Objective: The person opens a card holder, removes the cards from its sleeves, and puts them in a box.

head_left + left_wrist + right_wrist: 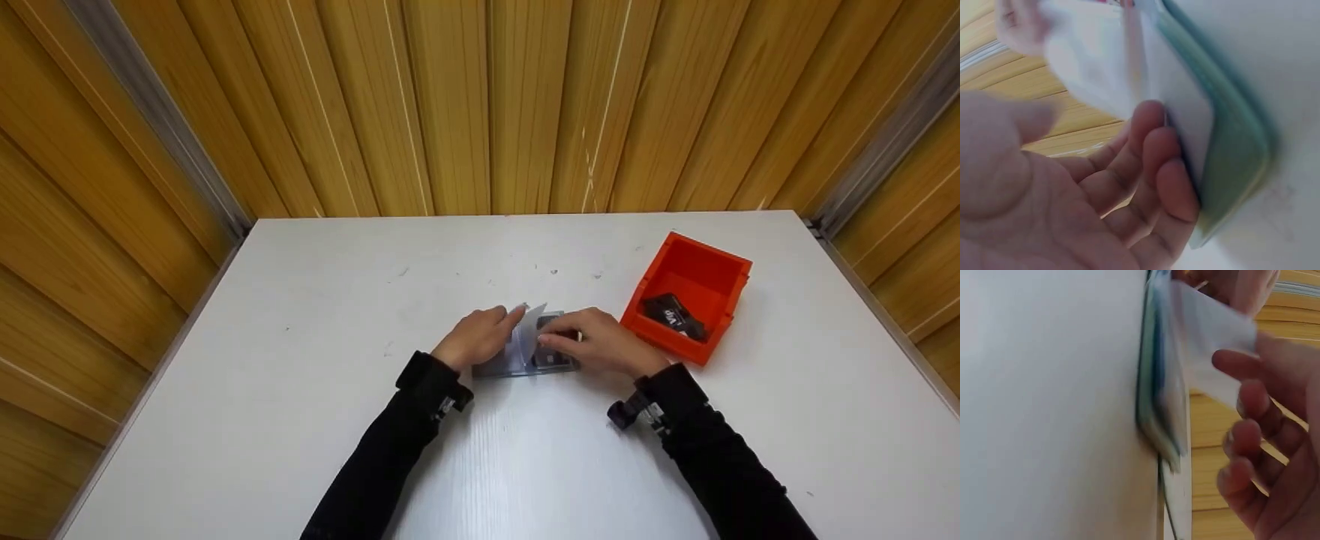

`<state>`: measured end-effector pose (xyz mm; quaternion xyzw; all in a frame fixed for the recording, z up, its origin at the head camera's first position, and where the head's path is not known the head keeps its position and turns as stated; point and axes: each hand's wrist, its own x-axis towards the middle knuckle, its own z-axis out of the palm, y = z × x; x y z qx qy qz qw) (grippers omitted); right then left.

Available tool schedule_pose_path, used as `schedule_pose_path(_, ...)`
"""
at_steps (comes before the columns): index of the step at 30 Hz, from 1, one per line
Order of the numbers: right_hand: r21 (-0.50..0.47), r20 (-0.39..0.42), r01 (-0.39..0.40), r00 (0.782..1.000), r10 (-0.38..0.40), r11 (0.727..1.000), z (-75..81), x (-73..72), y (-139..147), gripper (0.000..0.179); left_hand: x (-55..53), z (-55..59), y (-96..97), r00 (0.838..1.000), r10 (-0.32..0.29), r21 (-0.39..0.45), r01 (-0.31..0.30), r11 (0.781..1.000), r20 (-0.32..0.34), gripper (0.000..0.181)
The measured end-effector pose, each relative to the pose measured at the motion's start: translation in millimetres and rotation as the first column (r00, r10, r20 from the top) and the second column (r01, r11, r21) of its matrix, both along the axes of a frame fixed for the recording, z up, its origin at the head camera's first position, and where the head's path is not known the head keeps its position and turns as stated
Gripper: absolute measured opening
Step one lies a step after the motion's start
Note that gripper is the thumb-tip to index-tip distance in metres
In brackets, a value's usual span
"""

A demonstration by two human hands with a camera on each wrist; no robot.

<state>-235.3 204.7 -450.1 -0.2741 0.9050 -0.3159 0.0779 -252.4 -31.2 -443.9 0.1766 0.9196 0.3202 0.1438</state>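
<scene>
An open card holder [501, 367] with clear plastic sleeves lies on the white table between the two hands; its green cover [1244, 157] shows in the left wrist view. My left hand [480, 337] rests its fingertips on the left-hand page, near the fold. On the other side, my right hand [596, 343] pinches a translucent sleeve page [1213, 323] between thumb and forefinger. This page [530, 334] stands up from the holder. A dark card [553, 356] is visible in the right side of the holder, partly hidden by the right hand.
An orange bin [667, 341] stands to the right of the right hand, set at an angle. Inside it lie black cards [675, 315] with white lettering. Wood-patterned panels [517, 112] rise behind the table [337, 300] and along both sides.
</scene>
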Motion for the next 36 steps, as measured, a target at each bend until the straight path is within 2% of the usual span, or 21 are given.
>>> schedule_pose_path(2, 0.005, 0.041, -0.056, 0.998, 0.056, 0.998, -0.4, 2.7, -4, 0.031, -1.4, 0.0, -1.2, 0.999, 0.031, 0.028, -0.031, 0.999, -0.01, 0.059)
schedule_pose_path(4, 0.045, 0.07, -0.085, 0.994, 0.081, 0.995, -1.5, 4.9, -8, 0.037, -2.8, -1.4, -2.7, 0.998, 0.052, 0.031, -0.051, 0.998, -0.039, 0.049)
schedule_pose_path(6, 0.104, 0.075, -0.078, 0.995, 0.071, 0.991, -2.8, 5.9, -10, 0.04, -4.0, -3.0, -4.2, 0.995, 0.067, 0.001, -0.067, 0.998, -0.073, 0.035)
schedule_pose_path(8, 0.167, 0.073, -0.017, 0.997, 0.005, 0.986, -3.5, 6.0, -8, 0.048, -5.1, -5.0, -5.3, 0.992, 0.071, -0.048, -0.077, 0.996, -0.102, 0.025)
schedule_pose_path(10, 0.214, 0.057, 0.054, 0.996, -0.068, 0.975, -3.8, 4.8, -4, 0.058, -5.8, -5.9, -5.9, 0.989, 0.081, -0.102, -0.094, 0.99, -0.122, 0.023)
schedule_pose_path(12, 0.246, 0.062, 0.123, 0.988, -0.142, 0.961, -3.8, 3.1, 2, 0.068, -6.4, -6.5, -6.4, 0.986, 0.087, -0.154, -0.109, 0.982, -0.141, 0.023)
schedule_pose_path(14, 0.259, 0.068, 0.162, 0.98, -0.185, 0.952, -3.8, 1.0, 8, 0.076, -6.3, -6.4, -6.9, 0.98, 0.099, -0.203, -0.133, 0.97, -0.17, 0.021)
schedule_pose_path(16, 0.263, 0.083, 0.186, 0.973, -0.214, 0.947, -3.6, -1.3, 13, 0.08, -5.9, -6.1, -7.0, 0.97, 0.117, -0.241, -0.168, 0.956, -0.212, 0.022)
schedule_pose_path(18, 0.258, 0.095, 0.193, 0.97, -0.224, 0.947, -3.9, -3.2, 16, 0.083, -4.8, -6.1, -6.4, 0.951, 0.136, -0.246, -0.207, 0.947, -0.278, 0.031)
schedule_pose_path(21, 0.257, 0.112, 0.203, 0.965, -0.238, 0.945, -4.6, -4.9, 18, 0.085, -2.6, -7.0, -1.8, 0.918, 0.137, -0.189, -0.22, 0.957, -0.373, 0.048)
schedule_pose_path(23, 0.258, 0.117, 0.198, 0.965, -0.234, 0.946, -5.1, -5.1, 19, 0.086, 0.0, -8.6, 3.5, 0.909, 0.11, -0.143, -0.181, 0.973, -0.402, 0.05)
schedule_pose_path(26, 0.262, 0.103, 0.174, 0.973, -0.207, 0.949, -5.1, -4.7, 18, 0.085, 4.9, -10.7, 12.8, 0.937, 0.049, -0.109, -0.092, 0.99, -0.347, 0.037)
schedule_pose_path(28, 0.264, 0.093, 0.159, 0.978, -0.189, 0.951, -4.8, -4.5, 18, 0.084, 8.1, -11.2, 18.0, 0.96, 0.03, -0.088, -0.057, 0.995, -0.277, 0.024)
schedule_pose_path(30, 0.266, 0.083, 0.146, 0.981, -0.174, 0.953, -4.2, -4.6, 18, 0.082, 10.3, -10.7, 21.2, 0.98, 0.042, -0.05, -0.053, 0.997, -0.197, 0.022)
schedule_pose_path(32, 0.268, 0.08, 0.144, 0.982, -0.171, 0.953, -3.9, -4.7, 18, 0.081, 10.9, -9.8, 22.3, 0.993, 0.076, 0.041, -0.073, 0.997, -0.091, 0.024)
schedule_pose_path(34, 0.27, 0.08, 0.146, 0.982, -0.173, 0.952, -3.8, -4.9, 18, 0.081, 9.9, -9.5, 21.7, 0.994, 0.093, 0.18, -0.102, 0.978, 0.057, 0.028)
schedule_pose_path(36, 0.268, 0.079, 0.149, 0.981, -0.176, 0.952, -3.9, -5.2, 18, 0.081, 7.7, -10.4, 20.1, 0.973, 0.087, 0.326, -0.155, 0.933, 0.212, 0.03)
